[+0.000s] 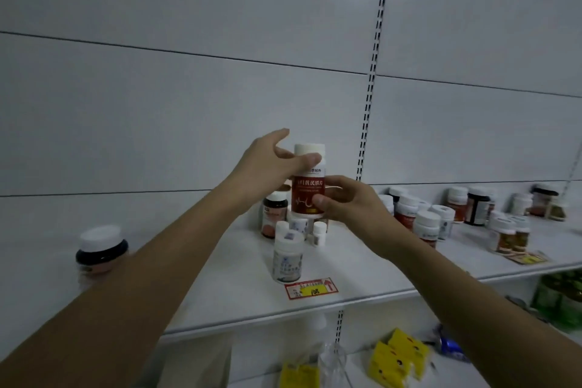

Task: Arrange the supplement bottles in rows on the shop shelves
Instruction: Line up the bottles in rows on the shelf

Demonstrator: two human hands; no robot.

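Head view: right hand [349,201] is pinching the red bottle [308,195] low on its label, upright above the shelf [239,296]; left hand [267,161] is loosely cupping its cap, probably steadying it for placing among bottles just below.

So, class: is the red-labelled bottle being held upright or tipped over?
Upright. The red-labelled bottle has its white cap on top and its label text reads level, with the right hand pinching its lower part.
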